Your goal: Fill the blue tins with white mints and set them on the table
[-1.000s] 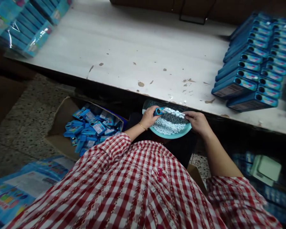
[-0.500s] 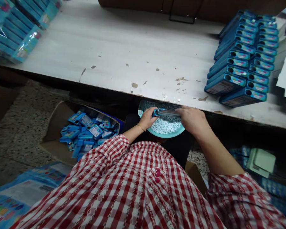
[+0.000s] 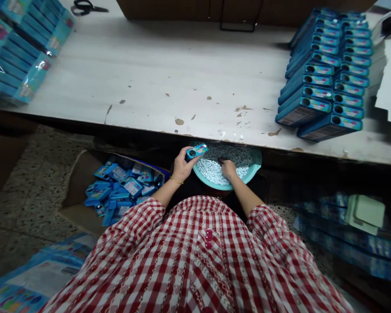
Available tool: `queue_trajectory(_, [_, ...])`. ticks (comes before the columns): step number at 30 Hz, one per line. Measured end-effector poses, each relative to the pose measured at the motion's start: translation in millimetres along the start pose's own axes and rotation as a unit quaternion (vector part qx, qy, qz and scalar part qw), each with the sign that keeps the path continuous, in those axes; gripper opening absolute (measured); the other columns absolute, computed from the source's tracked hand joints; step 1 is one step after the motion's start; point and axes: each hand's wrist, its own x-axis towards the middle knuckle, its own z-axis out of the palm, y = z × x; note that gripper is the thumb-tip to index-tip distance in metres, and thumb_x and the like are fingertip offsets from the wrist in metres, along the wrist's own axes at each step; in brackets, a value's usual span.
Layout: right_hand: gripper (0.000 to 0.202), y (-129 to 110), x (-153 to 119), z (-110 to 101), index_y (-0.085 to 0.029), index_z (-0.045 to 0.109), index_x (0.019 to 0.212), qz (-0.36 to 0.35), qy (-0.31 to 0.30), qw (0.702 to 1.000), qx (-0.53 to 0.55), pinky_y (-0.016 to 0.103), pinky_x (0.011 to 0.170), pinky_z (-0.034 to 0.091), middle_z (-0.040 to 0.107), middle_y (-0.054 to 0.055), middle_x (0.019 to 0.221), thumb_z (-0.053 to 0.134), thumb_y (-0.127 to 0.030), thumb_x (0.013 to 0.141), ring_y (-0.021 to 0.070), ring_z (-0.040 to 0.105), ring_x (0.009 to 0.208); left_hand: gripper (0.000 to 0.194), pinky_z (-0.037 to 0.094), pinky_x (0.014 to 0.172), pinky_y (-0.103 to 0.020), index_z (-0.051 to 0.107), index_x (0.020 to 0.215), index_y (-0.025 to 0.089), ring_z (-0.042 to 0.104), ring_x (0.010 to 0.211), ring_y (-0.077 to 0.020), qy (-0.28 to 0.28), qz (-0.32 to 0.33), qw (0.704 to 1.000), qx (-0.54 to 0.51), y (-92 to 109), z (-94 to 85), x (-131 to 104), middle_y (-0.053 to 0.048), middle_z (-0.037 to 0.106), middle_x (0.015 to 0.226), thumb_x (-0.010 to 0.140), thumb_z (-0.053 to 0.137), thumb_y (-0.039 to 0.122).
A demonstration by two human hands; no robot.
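Observation:
My left hand grips a small blue box with a dark round hole in its end, over the left rim of a turquoise basin. White pellets fill much of the basin. My right hand is down at the pellets with its fingers drawn together. Something small and dark shows at its fingertips, too small to name. The basin is below the front edge of the white table, partly under it.
The white table bears two rows of upright blue boxes on the right, wrapped packs and scissors on the left. A carton of small blue boxes stands lower left. A pale green object is lower right.
My right hand has let go of the clear, blurred item and moved down and left into the pellets. My left hand has moved left, with the blue box's end turned into view. The camera view has shifted.

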Motion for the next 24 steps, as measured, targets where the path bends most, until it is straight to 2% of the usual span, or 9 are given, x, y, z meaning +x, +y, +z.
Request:
queue_trajectory(2, [0.037,8.0,-1.2,-5.0,-0.015,0.068,0.112,0.010,0.029,0.999,0.041,0.029,0.086,0.047,0.069,0.011,0.109,0.043,-0.014,0.084,0.0205,0.063,0.100,0.037,0.047,0.083,-0.026,0.055,0.106,0.016,0.060,0.088,-0.0154,0.012,0.005,1.000,-0.005,-2.4,-2.3,-0.2,-0.003,0.064,0.098,0.075,0.066,0.034])
queue_trajectory(5, [0.033,26.2,-13.7,-24.4,-0.016,0.070,0.106,0.009,0.056,0.995,0.085,0.028,0.083,0.049,0.071,0.008,0.102,0.046,-0.016,0.083,0.0180,0.065,0.093,0.037,0.047,0.083,-0.027,0.055,0.106,0.017,0.061,0.089,-0.0156,0.023,0.013,1.000,-0.016,-5.7,-2.1,0.5,-0.003,0.064,0.099,0.074,0.066,0.033])
queue_trajectory(8, [0.031,38.9,-33.3,-53.9,-0.017,0.071,0.103,-0.003,0.081,0.988,0.133,0.028,0.078,0.051,0.072,0.007,0.097,0.048,-0.016,0.081,0.0176,0.066,0.084,0.037,0.048,0.083,-0.028,0.056,0.106,0.017,0.061,0.088,-0.0161,0.014,0.017,1.000,-0.015,-6.3,4.3,1.5,-0.003,0.065,0.099,0.074,0.067,0.031])
queue_trajectory(11, [0.030,37.1,-53.5,-89.2,-0.018,0.072,0.101,-0.037,0.102,0.978,0.177,0.029,0.077,0.051,0.072,0.006,0.097,0.051,-0.018,0.080,0.0189,0.066,0.084,0.035,0.047,0.085,-0.030,0.056,0.106,0.017,0.061,0.092,-0.0179,-0.010,0.035,0.999,0.003,-3.3,16.4,2.5,-0.005,0.065,0.102,0.075,0.066,0.029])
queue_trajectory(14, [0.030,16.8,-69.1,-122.8,-0.021,0.072,0.102,-0.069,0.090,0.987,0.113,0.029,0.080,0.049,0.071,0.005,0.100,0.050,-0.020,0.082,0.0200,0.065,0.091,0.032,0.046,0.088,-0.034,0.057,0.106,0.017,0.060,0.097,-0.0207,-0.051,0.063,0.996,0.034,1.9,30.9,3.3,-0.007,0.065,0.105,0.075,0.063,0.024])
queue_trajectory(17, [0.033,-18.4,-78.4,-146.6,-0.026,0.071,0.104,-0.081,0.053,0.994,-0.051,0.031,0.082,0.047,0.069,0.004,0.106,0.047,-0.016,0.083,0.0218,0.063,0.097,0.033,0.045,0.091,-0.037,0.057,0.107,0.016,0.059,0.101,-0.0233,-0.088,0.085,0.990,0.065,6.8,43.6,2.6,-0.009,0.064,0.107,0.075,0.061,0.019])
queue_trajectory(20, [0.036,-57.8,-83.5,-158.6,-0.023,0.070,0.103,-0.071,0.012,0.973,-0.220,0.032,0.076,0.047,0.068,0.008,0.103,0.044,-0.010,0.082,0.0241,0.064,0.092,0.034,0.044,0.092,-0.038,0.057,0.109,0.015,0.058,0.103,-0.0247,-0.107,0.102,0.986,0.078,8.9,51.3,0.1,-0.010,0.064,0.110,0.075,0.061,0.019])
queue_trajectory(22, [0.034,-79.7,-86.7,-163.2,-0.018,0.069,0.100,-0.076,-0.005,0.957,-0.281,0.031,0.072,0.047,0.068,0.012,0.099,0.040,-0.009,0.084,0.0245,0.064,0.089,0.034,0.044,0.092,-0.038,0.057,0.109,0.015,0.058,0.103,-0.0247,-0.109,0.106,0.985,0.082,8.2,53.4,-1.7,-0.010,0.064,0.110,0.076,0.062,0.019])
queue_trajectory(24, [0.034,-92.0,-90.8,-168.2,-0.015,0.068,0.098,-0.088,-0.005,0.948,-0.307,0.031,0.071,0.046,0.067,0.014,0.097,0.037,-0.011,0.087,0.0247,0.064,0.089,0.034,0.045,0.092,-0.037,0.056,0.109,0.015,0.058,0.103,-0.0243,-0.104,0.105,0.986,0.079,6.1,53.5,-2.7,-0.010,0.064,0.110,0.076,0.062,0.019])
